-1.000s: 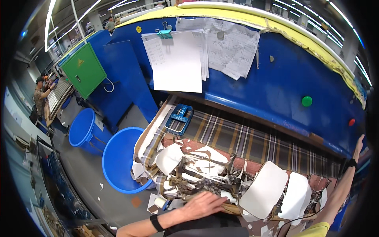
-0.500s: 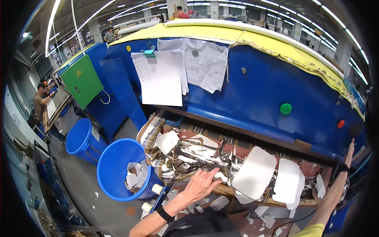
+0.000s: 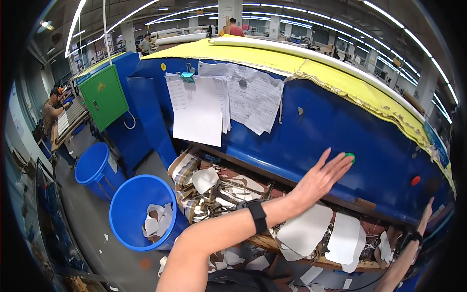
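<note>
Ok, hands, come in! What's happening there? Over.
Left hand open at green button, partly covering it. Right hand below and right of red button, grip unclear. White pieces lie below left hand.

The view comes from the left one of two fisheye cameras worn side by side on the person's head. It faces forward and slants down, close above the forearms (image 3: 214, 238) that rise from the lower edge, with the hands (image 3: 317, 182) just beyond and a blue panel (image 3: 321, 134) behind them. The wide lens reaches from floor (image 3: 92, 243) to ceiling lights (image 3: 74, 29), bending straight edges toward a dark rim.
</note>
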Action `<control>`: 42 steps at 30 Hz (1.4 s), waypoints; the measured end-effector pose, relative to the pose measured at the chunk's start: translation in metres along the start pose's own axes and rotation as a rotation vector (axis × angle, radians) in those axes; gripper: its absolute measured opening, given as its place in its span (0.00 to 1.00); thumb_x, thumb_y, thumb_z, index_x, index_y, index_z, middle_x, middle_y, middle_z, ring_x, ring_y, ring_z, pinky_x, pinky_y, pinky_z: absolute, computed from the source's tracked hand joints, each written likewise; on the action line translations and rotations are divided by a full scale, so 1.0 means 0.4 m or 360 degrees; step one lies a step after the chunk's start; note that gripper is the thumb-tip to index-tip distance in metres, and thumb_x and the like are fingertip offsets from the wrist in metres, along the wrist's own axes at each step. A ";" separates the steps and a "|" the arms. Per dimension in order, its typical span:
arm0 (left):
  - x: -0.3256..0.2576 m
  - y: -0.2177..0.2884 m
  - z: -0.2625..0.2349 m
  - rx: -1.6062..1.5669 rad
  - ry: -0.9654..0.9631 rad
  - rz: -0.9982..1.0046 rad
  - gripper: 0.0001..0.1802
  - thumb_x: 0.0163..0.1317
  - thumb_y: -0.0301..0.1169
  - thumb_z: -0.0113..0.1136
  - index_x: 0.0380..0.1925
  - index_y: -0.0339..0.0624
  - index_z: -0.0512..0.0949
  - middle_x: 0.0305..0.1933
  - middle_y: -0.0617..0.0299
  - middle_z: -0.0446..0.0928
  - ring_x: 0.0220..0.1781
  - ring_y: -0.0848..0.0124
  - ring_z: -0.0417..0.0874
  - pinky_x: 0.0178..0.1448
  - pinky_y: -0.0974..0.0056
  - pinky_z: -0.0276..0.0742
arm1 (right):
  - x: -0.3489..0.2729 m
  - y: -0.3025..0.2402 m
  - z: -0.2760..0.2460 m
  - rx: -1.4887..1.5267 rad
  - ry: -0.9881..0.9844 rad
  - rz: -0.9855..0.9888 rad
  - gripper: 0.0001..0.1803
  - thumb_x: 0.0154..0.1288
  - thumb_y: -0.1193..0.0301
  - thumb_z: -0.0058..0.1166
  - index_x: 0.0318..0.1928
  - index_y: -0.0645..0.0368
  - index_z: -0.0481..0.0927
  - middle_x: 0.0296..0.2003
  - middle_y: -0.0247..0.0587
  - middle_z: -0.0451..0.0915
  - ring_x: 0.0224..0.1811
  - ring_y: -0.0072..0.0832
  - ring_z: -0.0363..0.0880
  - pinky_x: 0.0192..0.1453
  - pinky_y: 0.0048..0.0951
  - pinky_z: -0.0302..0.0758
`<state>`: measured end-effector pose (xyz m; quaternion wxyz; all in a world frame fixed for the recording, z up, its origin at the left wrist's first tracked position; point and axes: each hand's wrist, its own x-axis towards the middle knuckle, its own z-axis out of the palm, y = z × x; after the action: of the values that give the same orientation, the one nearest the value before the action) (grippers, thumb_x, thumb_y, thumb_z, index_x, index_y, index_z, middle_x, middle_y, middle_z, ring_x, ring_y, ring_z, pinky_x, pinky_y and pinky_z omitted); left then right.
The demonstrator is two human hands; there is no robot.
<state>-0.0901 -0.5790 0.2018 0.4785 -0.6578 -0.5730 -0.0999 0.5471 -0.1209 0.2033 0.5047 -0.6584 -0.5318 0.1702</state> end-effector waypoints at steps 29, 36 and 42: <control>-0.570 0.166 -0.133 -0.0499 -0.0677 -0.0504 0.41 0.54 0.26 0.57 0.72 0.42 0.61 0.41 0.58 0.69 0.44 0.63 0.72 0.53 0.61 0.69 | -1.599 -0.335 0.360 -0.0056 -0.0978 -0.1401 0.04 0.68 0.75 0.51 0.39 0.63 0.73 0.35 0.51 0.73 0.40 0.50 0.73 0.45 0.46 0.69; -0.545 0.163 -0.143 -0.0319 -0.0766 -0.0459 0.46 0.48 0.24 0.64 0.71 0.39 0.59 0.45 0.56 0.70 0.49 0.64 0.72 0.56 0.61 0.68 | -1.604 -0.339 0.386 -0.0075 -0.0803 -0.1466 0.10 0.73 0.72 0.47 0.33 0.65 0.70 0.31 0.53 0.70 0.38 0.51 0.69 0.44 0.47 0.66; -0.551 0.175 -0.127 -0.0356 -0.0660 -0.0530 0.47 0.45 0.24 0.67 0.69 0.41 0.60 0.47 0.58 0.70 0.50 0.64 0.72 0.56 0.62 0.68 | -1.609 -0.334 0.387 -0.0160 -0.0824 -0.1453 0.12 0.74 0.70 0.45 0.33 0.66 0.69 0.31 0.57 0.70 0.37 0.53 0.67 0.44 0.50 0.65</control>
<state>-0.0807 -0.7536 0.0425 0.2525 -0.6097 -0.7442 -0.1029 0.1161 -0.6173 0.0481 0.3474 -0.3197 -0.8792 0.0643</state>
